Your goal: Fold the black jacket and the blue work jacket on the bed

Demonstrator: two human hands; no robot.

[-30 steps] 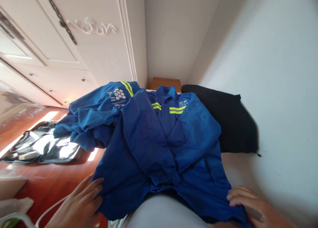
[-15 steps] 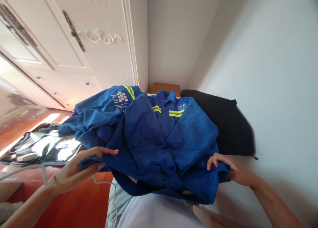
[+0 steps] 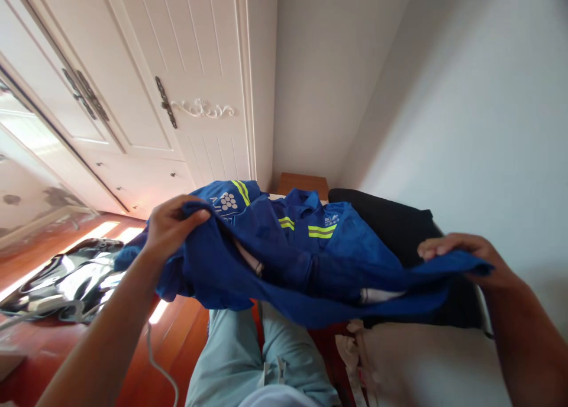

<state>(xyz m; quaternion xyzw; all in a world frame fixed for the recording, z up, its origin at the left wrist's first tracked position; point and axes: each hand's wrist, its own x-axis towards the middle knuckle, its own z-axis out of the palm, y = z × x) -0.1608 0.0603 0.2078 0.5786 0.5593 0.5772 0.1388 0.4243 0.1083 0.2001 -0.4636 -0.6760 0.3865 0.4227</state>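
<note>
A blue work jacket (image 3: 284, 277) with yellow reflective stripes lies front up, its collar pointing away from me. My left hand (image 3: 171, 223) pinches one corner of its lower hem between thumb and fingers. On the other side, my right hand (image 3: 461, 253) grips the opposite end of the hem. The hem is stretched and lifted between both hands, showing pale patches on the inside. The jacket's sleeves are folded in over its front. Beside it on the left lies another blue garment (image 3: 217, 194) with a white dotted logo, partly covered by the jacket and my left hand.
A black cover or bag (image 3: 390, 217) lies behind the jacket by the wall. White wardrobe doors (image 3: 199, 58) stand at the left. On the red-brown floor is an open case (image 3: 66, 271) with clear wrapping. A white cord (image 3: 155, 354) hangs near my legs.
Both hands have risen and spread apart, pulling the jacket's hem up and taut. My view has tilted down, so my legs now show beneath the hem.
</note>
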